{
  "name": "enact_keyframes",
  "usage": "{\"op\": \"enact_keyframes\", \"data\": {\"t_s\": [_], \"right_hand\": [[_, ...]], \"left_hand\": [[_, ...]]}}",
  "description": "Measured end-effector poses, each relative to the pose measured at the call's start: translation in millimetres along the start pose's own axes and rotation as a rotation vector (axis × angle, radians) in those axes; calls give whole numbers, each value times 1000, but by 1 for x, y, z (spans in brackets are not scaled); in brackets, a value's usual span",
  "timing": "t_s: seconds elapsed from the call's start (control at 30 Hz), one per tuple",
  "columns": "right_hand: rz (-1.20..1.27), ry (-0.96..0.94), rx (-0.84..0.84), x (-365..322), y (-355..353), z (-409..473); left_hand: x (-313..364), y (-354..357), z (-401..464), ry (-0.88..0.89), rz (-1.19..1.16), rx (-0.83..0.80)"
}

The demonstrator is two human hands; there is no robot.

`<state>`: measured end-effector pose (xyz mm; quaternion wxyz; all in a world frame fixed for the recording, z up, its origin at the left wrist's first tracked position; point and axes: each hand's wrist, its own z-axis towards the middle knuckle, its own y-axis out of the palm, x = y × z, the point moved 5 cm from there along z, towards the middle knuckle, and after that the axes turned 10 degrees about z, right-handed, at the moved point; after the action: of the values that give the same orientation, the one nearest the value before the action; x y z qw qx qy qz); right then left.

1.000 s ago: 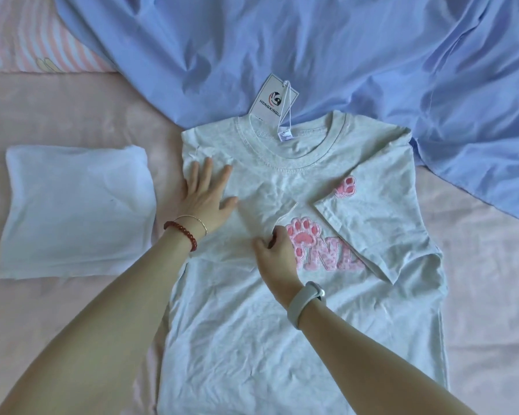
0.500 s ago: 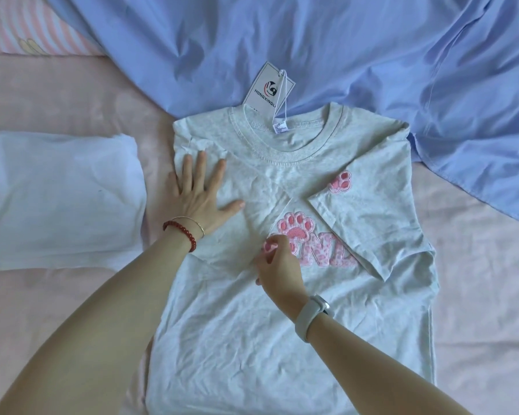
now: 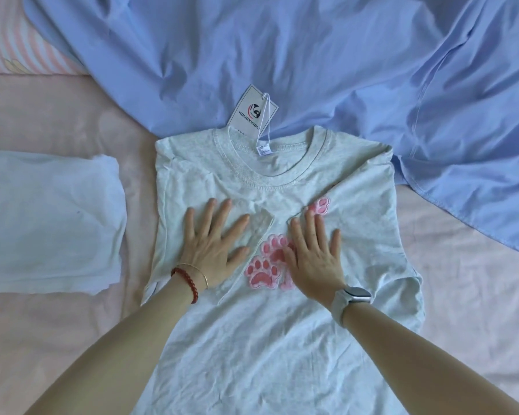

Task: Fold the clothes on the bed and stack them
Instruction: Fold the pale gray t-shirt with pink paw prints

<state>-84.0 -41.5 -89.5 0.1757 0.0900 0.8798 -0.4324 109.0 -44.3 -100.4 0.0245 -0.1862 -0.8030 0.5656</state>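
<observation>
A light grey T-shirt [image 3: 252, 339] with pink paw prints lies face up on the pink bed, both sleeves folded inward over the chest. A hang tag [image 3: 250, 110] sticks out at its collar. My left hand [image 3: 215, 244] lies flat with spread fingers on the folded left sleeve. My right hand [image 3: 313, 253] lies flat on the inner edge of the folded right sleeve, partly covering the paw prints. A folded white garment [image 3: 48, 223] sits to the left of the shirt.
A large crumpled blue garment [image 3: 327, 64] spreads across the back and right of the bed [image 3: 468, 295], touching the shirt's right shoulder. A pink striped pillow [image 3: 18, 52] shows at the top left corner.
My right hand let go of the left sleeve's edge, opened and moved right onto the right sleeve. My left hand slid a little toward the shirt's middle and still lies flat.
</observation>
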Motion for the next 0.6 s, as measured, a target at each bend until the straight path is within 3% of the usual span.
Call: {"op": "enact_keyframes", "data": {"t_s": [0.13,0.17,0.2,0.33,0.4,0.5,0.6], "right_hand": [[143,-233,507,-1,-72,0],[106,-253,579,6,-91,7],[50,-226,569,15,-107,19],[-266,-100,236,53,-143,70],[-272,-114,172,59,-155,84],[-231,-187,238,50,-171,93],[-236,-258,332,39,-175,85]], "left_hand": [[-31,-52,22,-80,-86,426],[-45,-61,34,-136,-80,452],[-59,-66,48,-193,-97,410],[-108,-57,99,-340,-173,-79],[-124,-56,111,-406,-213,-178],[-132,-65,117,-410,-222,-85],[-127,-81,110,-335,-470,102]]}}
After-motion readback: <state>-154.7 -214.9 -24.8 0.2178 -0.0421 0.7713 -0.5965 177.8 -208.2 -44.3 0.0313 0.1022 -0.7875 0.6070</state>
